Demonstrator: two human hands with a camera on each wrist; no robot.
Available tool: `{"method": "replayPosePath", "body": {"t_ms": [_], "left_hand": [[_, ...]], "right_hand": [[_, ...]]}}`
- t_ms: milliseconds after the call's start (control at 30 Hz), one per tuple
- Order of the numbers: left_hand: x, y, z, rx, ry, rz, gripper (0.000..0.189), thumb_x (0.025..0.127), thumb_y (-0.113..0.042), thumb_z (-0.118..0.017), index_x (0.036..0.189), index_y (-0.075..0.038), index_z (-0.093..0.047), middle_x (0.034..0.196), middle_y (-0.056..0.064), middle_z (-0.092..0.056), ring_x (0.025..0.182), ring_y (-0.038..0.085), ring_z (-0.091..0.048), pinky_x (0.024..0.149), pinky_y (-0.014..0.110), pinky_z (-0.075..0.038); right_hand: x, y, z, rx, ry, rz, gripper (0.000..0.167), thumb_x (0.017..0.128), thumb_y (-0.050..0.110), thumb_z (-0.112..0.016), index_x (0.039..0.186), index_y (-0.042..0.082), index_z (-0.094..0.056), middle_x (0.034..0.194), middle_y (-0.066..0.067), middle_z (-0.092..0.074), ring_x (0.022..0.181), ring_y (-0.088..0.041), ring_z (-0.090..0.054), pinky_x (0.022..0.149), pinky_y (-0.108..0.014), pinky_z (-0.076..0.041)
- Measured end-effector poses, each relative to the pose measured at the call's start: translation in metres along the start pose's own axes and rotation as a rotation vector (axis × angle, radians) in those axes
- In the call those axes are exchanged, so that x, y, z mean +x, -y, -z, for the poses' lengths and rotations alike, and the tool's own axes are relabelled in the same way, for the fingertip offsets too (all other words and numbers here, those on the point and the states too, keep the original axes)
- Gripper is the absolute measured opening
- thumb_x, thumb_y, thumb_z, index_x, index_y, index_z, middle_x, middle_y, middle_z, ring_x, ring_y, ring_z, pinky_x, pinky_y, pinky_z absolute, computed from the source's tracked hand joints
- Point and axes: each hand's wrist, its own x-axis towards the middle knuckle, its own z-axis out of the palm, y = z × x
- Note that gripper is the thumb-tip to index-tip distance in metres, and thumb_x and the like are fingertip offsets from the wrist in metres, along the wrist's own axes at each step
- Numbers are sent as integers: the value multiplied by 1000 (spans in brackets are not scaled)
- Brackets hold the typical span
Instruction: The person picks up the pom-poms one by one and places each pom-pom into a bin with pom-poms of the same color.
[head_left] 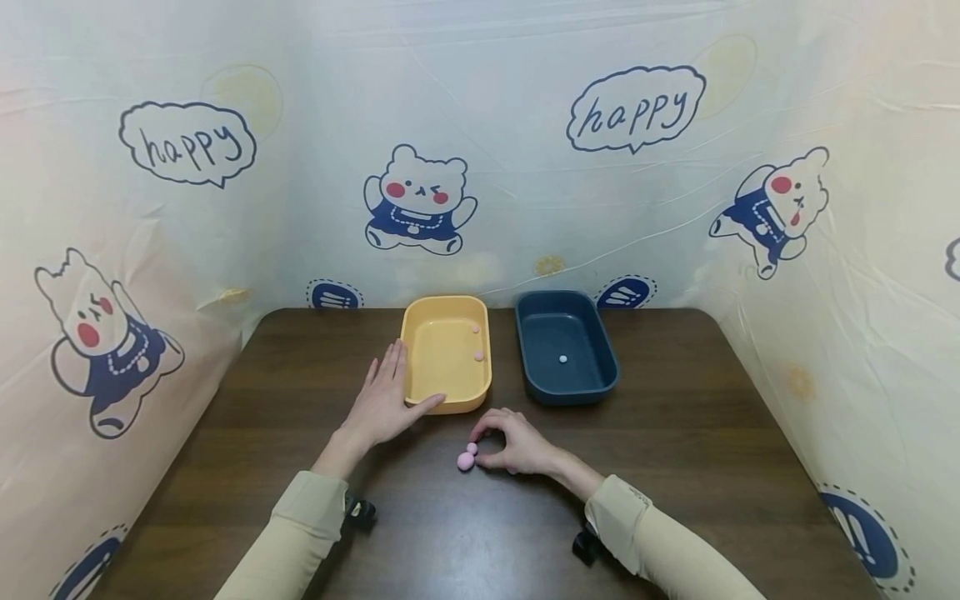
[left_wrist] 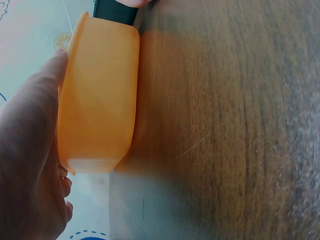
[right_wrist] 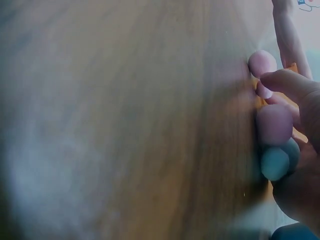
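My left hand rests along the left side of the yellow tray, fingers straight, thumb on its near rim. In front of the trays, my right hand curls thumb and index finger around a small pink ball. A larger pink ball lies right beside it on the table. In the right wrist view, another pink ball and blue-green balls sit below the right hand; the hand hides them in the head view. Two small pink balls lie in the yellow tray.
A dark blue tray stands right of the yellow one, with a small pale ball in it. Both trays stand at the back of the brown wooden table, near a printed curtain.
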Motion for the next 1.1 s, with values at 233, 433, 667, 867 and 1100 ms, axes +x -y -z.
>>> {"method": "replayPosePath", "body": {"t_ms": [233,433,667,867,1100], "left_hand": [[1,1,-1,7,-8,-4,131,95,-90,-50,175,3,-5,186,23,-6,173,44,-12,139,67,-14],[0,1,-1,2,-8,-7,131,95,-90,-51,175,2,-4,185,24,-6,173,44,-10,139,67,-13],[0,2,-1,-5,-5,-6,130,95,-89,-51,175,3,-4,186,23,-4,174,42,-8,140,67,-13],[-1,1,0,-6,-12,-7,130,95,-89,-52,175,3,-6,186,22,-5,174,41,-9,140,66,-14],[-1,1,-1,-1,-14,-8,130,95,-89,-51,175,3,-6,185,24,-7,174,43,-10,139,67,-14]], "right_hand": [[1,-2,-6,-30,-53,30,24,90,28,-91,110,27,-78,111,12,-75,111,-8,-61,97,-36,-41],[4,-15,-13,-34,-65,20,26,88,28,-93,109,29,-78,108,15,-75,109,-6,-62,97,-35,-40],[5,-14,-14,-39,-70,60,23,91,34,-92,109,30,-79,109,15,-76,109,-5,-63,94,-33,-39],[3,11,-4,-21,-57,49,21,89,28,-92,106,22,-80,107,7,-76,111,-12,-64,93,-33,-38],[1,31,4,-60,-38,28,18,90,20,-91,104,16,-80,106,1,-76,110,-15,-65,92,-30,-37]]}}
